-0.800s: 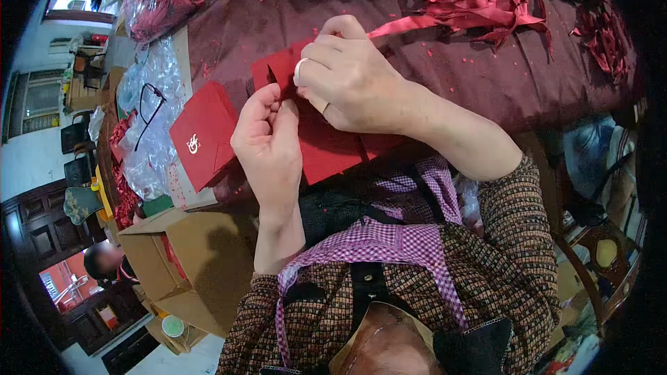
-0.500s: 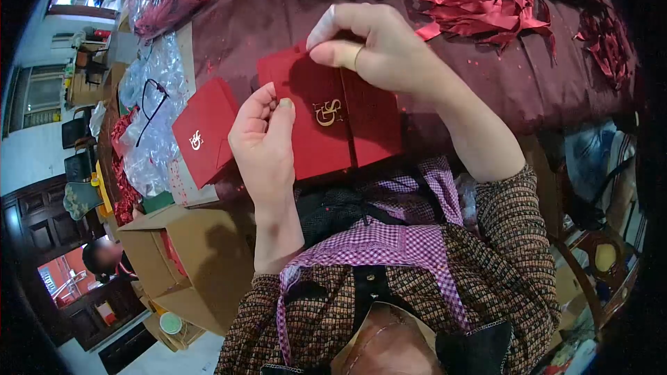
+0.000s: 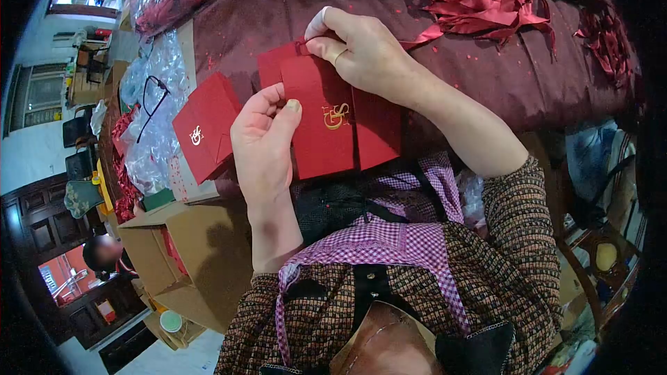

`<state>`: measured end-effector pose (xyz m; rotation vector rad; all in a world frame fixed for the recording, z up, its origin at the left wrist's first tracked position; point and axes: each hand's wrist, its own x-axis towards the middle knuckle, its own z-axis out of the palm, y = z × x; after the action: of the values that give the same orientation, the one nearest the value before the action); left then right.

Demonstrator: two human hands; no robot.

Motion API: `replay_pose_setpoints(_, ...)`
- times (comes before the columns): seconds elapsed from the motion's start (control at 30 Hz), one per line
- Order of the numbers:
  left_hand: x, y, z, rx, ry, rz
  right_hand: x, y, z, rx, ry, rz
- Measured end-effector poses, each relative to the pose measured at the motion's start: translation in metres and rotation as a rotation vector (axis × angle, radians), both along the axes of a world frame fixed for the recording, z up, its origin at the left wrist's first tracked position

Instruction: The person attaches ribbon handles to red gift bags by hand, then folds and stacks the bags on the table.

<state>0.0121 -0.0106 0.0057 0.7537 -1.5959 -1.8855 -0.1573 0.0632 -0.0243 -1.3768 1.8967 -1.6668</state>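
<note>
The step in hand looks like fine fingertip work at the far edge of the bag [image 3: 326, 142], which lies on the desk [image 3: 445, 80] against its near edge, just in front of the apron [image 3: 392, 236]. The left hand [image 3: 267, 135] has its thumb and fingers closed on the bag's left side. The right hand [image 3: 351, 48] pinches a red bit [image 3: 301, 48] there, whether bag or ribbon I cannot tell. More work here would call for a steady left grip and small right-hand moves. Close on the left stands a second bag [image 3: 201, 132], so room there is tight; farther left lies plastic [image 3: 146, 160]. The cloth gives more room far and right, before the ribbons [image 3: 479, 0].
</note>
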Motion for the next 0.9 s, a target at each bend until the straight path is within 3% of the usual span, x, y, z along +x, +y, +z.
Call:
replay_pose_setpoints(0.27, 0.0, -0.001, 0.002, 0.149, 0.032, -0.087, -0.002, -0.002, -0.003, 0.016, 0.045, -0.008)
replay_pose_setpoints(0.67, 0.0, -0.002, 0.0, 0.162, 0.058, -0.066, -0.002, -0.006, -0.007, 0.018, -0.004, 0.015)
replay_pose_setpoints(0.73, -0.002, -0.006, -0.009, 0.1, 0.039, -0.011, -0.007, -0.014, -0.012, -0.331, 0.339, -0.138)
replay_pose_setpoints(0.9, -0.007, -0.008, -0.016, -0.004, 0.001, 0.095, 0.009, -0.001, 0.002, -0.347, 0.499, -0.012)
